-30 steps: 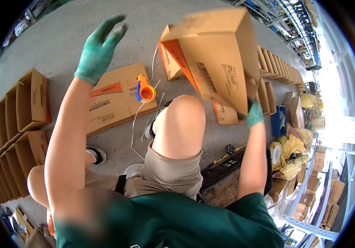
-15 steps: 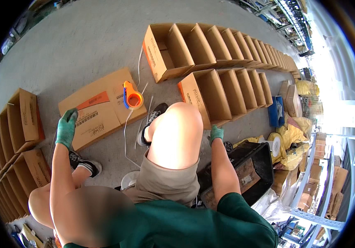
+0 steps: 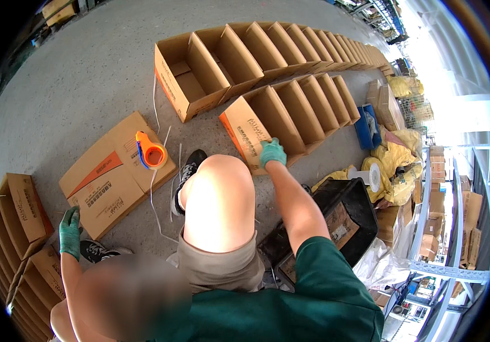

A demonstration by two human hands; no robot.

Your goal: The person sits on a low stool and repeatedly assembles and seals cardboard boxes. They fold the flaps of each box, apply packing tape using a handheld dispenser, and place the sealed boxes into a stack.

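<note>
My left hand [image 3: 70, 233], in a green glove, is beside the near left corner of a flat, folded cardboard carton [image 3: 103, 171]. Its fingers are stretched out, and contact with the carton is unclear. An orange tape dispenser [image 3: 151, 153] with a blue edge lies on that carton. My right hand [image 3: 273, 153], gloved in green too, has its fingers over the upper edge of an open cardboard box [image 3: 249, 132], the front one of the shorter row. Its thumb is not clearly visible.
A long row of open boxes [image 3: 191, 74] curves away behind. More open boxes [image 3: 25, 208] line the left. White straps [image 3: 152, 199] lie on the floor by my shoes. At right are a black tub [image 3: 350, 219], a blue bin [image 3: 367, 126], yellow sacks [image 3: 399, 162] and shelving [image 3: 450, 273].
My right hand has moved from the box's lower near corner up onto its upper edge. My left hand has drawn back toward me from the flat carton's side. The view has shifted.
</note>
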